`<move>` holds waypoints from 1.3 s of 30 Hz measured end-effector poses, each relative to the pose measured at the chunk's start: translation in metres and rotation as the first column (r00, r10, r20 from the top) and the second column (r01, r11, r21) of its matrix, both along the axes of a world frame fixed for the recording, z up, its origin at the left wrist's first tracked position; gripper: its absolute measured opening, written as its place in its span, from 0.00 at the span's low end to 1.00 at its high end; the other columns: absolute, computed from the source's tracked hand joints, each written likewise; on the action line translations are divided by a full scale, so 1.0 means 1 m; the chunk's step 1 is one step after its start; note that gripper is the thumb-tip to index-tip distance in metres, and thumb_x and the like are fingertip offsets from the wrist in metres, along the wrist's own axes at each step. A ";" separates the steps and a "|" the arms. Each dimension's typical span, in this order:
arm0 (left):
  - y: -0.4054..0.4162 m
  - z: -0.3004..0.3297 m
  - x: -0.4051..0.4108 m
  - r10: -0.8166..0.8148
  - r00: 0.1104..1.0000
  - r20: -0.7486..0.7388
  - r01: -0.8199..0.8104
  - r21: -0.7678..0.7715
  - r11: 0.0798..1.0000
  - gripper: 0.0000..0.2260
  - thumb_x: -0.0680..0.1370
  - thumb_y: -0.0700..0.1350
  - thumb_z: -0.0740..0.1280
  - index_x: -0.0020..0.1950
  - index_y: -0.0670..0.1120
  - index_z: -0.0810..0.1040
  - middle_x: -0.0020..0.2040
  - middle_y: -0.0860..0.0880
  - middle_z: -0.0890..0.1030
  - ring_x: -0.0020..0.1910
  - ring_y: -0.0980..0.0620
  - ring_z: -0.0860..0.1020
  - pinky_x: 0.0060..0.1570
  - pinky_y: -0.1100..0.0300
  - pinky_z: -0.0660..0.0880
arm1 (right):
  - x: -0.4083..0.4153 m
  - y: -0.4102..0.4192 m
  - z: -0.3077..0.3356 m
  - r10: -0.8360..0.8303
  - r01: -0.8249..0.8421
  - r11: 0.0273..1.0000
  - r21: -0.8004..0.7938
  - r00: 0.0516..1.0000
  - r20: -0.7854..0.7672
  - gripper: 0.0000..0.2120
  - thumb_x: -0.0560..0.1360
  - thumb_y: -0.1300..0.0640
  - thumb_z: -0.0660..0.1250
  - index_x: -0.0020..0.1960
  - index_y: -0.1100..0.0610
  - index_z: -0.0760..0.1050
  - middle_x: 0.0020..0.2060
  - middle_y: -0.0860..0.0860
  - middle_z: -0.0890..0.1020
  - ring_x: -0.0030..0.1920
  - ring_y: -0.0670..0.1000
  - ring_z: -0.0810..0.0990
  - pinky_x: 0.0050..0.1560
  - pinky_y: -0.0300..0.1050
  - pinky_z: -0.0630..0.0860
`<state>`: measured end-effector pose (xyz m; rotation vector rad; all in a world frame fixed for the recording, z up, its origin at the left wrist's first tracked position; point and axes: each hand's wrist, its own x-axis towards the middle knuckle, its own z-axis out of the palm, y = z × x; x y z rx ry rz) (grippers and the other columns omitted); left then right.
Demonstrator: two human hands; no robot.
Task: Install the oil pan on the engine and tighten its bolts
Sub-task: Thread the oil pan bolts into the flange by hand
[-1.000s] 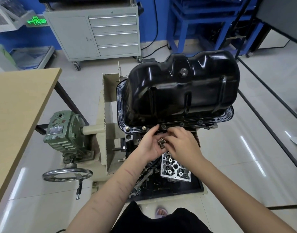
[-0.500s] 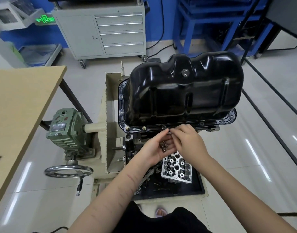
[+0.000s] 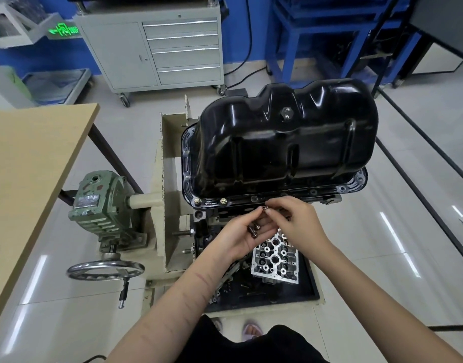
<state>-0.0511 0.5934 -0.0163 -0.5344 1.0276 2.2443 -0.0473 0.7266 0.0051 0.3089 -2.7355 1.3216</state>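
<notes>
The oil pan (image 3: 282, 142) is sitting on the engine just beyond the fingertips, its flange directly above them. The right hand (image 3: 294, 224) is pinching one bolt (image 3: 265, 208) between thumb and forefinger. The left hand (image 3: 240, 234) is cupping spare bolts (image 3: 254, 229), fingers curled; their count is hard to make out. The engine below is largely hidden by both hands.

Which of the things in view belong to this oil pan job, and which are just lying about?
Job:
oil pan
loose bolts in left hand
bolt pinched by right hand
fitted bolts

Lying about:
cylinder head
handwheel
drawer cabinet
wooden table
</notes>
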 end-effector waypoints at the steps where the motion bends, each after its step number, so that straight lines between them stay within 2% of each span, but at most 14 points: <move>1: 0.000 -0.001 -0.001 0.009 1.000 0.013 -0.009 -0.009 1.000 0.10 0.78 0.42 0.61 0.44 0.39 0.79 0.38 0.43 0.84 0.38 0.50 0.83 0.39 0.59 0.81 | -0.002 0.002 0.000 -0.037 0.036 0.999 -0.031 0.999 -0.011 0.08 0.73 0.64 0.68 0.52 0.60 0.80 0.43 0.48 0.79 0.43 0.39 0.75 0.45 0.20 0.66; 4: -0.003 -0.003 -0.005 0.066 0.997 0.046 -0.065 -0.018 0.998 0.10 0.77 0.41 0.64 0.41 0.37 0.80 0.36 0.43 0.84 0.36 0.49 0.83 0.35 0.58 0.81 | -0.010 0.011 -0.001 -0.163 0.161 0.985 -0.065 0.986 -0.031 0.09 0.73 0.63 0.67 0.53 0.59 0.80 0.44 0.45 0.79 0.42 0.38 0.75 0.45 0.22 0.67; 6: -0.002 -0.003 -0.009 0.077 0.996 0.052 -0.076 -0.023 0.997 0.11 0.76 0.42 0.65 0.39 0.37 0.81 0.37 0.42 0.84 0.37 0.48 0.83 0.34 0.58 0.80 | -0.017 0.018 -0.003 -0.229 0.228 0.973 -0.029 0.973 -0.027 0.09 0.73 0.63 0.67 0.53 0.60 0.80 0.44 0.48 0.80 0.43 0.43 0.76 0.44 0.25 0.67; 8: 0.000 -0.001 -0.013 0.069 0.996 0.058 -0.067 -0.036 0.997 0.11 0.76 0.43 0.65 0.41 0.37 0.80 0.37 0.42 0.84 0.37 0.47 0.83 0.33 0.58 0.80 | -0.022 0.023 -0.006 -0.279 0.278 0.960 -0.005 0.960 -0.029 0.08 0.73 0.63 0.67 0.51 0.62 0.80 0.44 0.52 0.82 0.44 0.48 0.78 0.45 0.29 0.66; 13: 0.013 0.004 -0.022 0.014 0.996 0.089 -0.008 -0.062 0.998 0.12 0.78 0.45 0.63 0.44 0.36 0.77 0.34 0.43 0.83 0.35 0.48 0.83 0.36 0.57 0.81 | -0.026 0.024 -0.010 -0.306 0.311 0.949 0.059 0.949 -0.072 0.06 0.72 0.64 0.68 0.48 0.64 0.81 0.44 0.58 0.81 0.48 0.57 0.78 0.52 0.50 0.73; 17: 0.025 0.009 -0.027 -0.009 0.993 0.117 0.015 -0.051 0.999 0.13 0.80 0.44 0.59 0.45 0.36 0.76 0.38 0.42 0.82 0.41 0.47 0.80 0.51 0.54 0.75 | -0.026 0.021 -0.013 -0.297 0.304 0.949 0.081 0.951 -0.089 0.06 0.72 0.64 0.69 0.47 0.63 0.81 0.44 0.57 0.82 0.50 0.57 0.77 0.51 0.46 0.71; 21: 0.033 0.014 -0.030 -0.030 0.988 0.153 0.033 -0.020 0.999 0.14 0.81 0.44 0.57 0.44 0.35 0.74 0.41 0.41 0.79 0.52 0.44 0.76 0.56 0.51 0.71 | -0.026 0.015 -0.018 -0.291 0.302 0.947 0.110 0.951 -0.105 0.06 0.73 0.62 0.68 0.48 0.62 0.81 0.45 0.56 0.82 0.51 0.56 0.76 0.48 0.38 0.65; 24: 0.032 0.015 -0.032 -0.030 0.983 0.180 0.029 0.011 1.000 0.14 0.81 0.43 0.56 0.44 0.34 0.74 0.40 0.40 0.80 0.57 0.43 0.74 0.57 0.50 0.70 | -0.026 0.015 -0.019 -0.291 0.303 0.947 0.110 0.950 -0.109 0.06 0.73 0.63 0.67 0.48 0.63 0.81 0.45 0.56 0.81 0.51 0.56 0.76 0.49 0.38 0.65; 27: 0.031 0.012 -0.034 -0.037 0.982 0.186 0.034 0.019 0.999 0.14 0.81 0.43 0.56 0.45 0.34 0.75 0.38 0.40 0.81 0.63 0.43 0.73 0.56 0.51 0.71 | -0.025 0.020 -0.017 -0.331 0.333 0.943 0.003 0.941 -0.074 0.06 0.73 0.65 0.67 0.48 0.63 0.80 0.44 0.55 0.81 0.48 0.54 0.78 0.50 0.40 0.70; 29: 0.030 0.010 -0.035 -0.039 0.981 0.188 0.037 0.017 0.999 0.14 0.81 0.43 0.56 0.45 0.34 0.75 0.34 0.41 0.82 0.63 0.43 0.73 0.55 0.51 0.72 | -0.024 0.023 -0.016 -0.356 0.353 0.933 -0.063 0.933 -0.049 0.06 0.73 0.65 0.67 0.48 0.62 0.80 0.43 0.54 0.81 0.45 0.51 0.78 0.47 0.34 0.69; 32: 0.031 0.008 -0.036 -0.030 0.981 0.194 0.028 0.015 1.000 0.14 0.81 0.43 0.57 0.44 0.34 0.74 0.32 0.41 0.82 0.62 0.43 0.74 0.55 0.50 0.72 | -0.023 0.025 -0.015 -0.352 0.348 0.934 -0.077 0.935 -0.041 0.06 0.73 0.65 0.67 0.48 0.63 0.80 0.43 0.54 0.80 0.43 0.48 0.76 0.45 0.30 0.67; 39: 0.032 0.010 -0.037 -0.026 0.980 0.198 0.021 0.029 0.999 0.15 0.81 0.43 0.57 0.44 0.33 0.75 0.33 0.40 0.82 0.62 0.43 0.74 0.54 0.49 0.72 | -0.023 0.022 -0.013 -0.346 0.344 0.937 -0.057 0.937 -0.051 0.06 0.72 0.65 0.68 0.48 0.63 0.80 0.43 0.54 0.80 0.45 0.52 0.78 0.49 0.40 0.72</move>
